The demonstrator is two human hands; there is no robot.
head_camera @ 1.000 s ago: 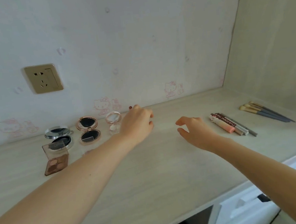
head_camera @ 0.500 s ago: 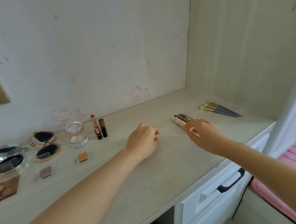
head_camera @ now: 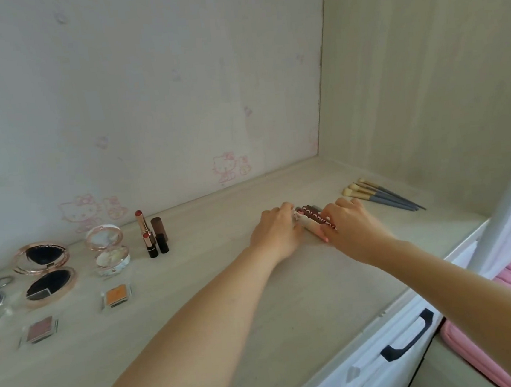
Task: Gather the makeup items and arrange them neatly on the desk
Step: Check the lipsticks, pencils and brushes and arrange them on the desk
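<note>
Sweeping from my left: the open compacts (head_camera: 46, 272) and the small eyeshadow pans (head_camera: 116, 295) sit in a loose cluster by the wall, then the uncapped lipsticks (head_camera: 147, 236) stand upright with their caps beside them, all well apart from where I'm working. Now the middle of the desk (head_camera: 195, 292), and here's what matters: the bundle of lip pencils and tubes (head_camera: 314, 220) lies directly between my two hands, long axis running from the wall end diagonally toward me and to the right. My left hand (head_camera: 278, 230) comes in from the left with the arm stretched long across the desk, fingers curled against the bundle's near-left side; my right hand (head_camera: 349, 226) covers the right side, fingers bent over the tubes. Both are equally close, both touching. Whether either hand truly pinches a tube or only presses the group together, I can't quite tell from this angle. Further right, the grey-handled brushes (head_camera: 382, 198) lie parallel, untouched, near the side panel.
</note>
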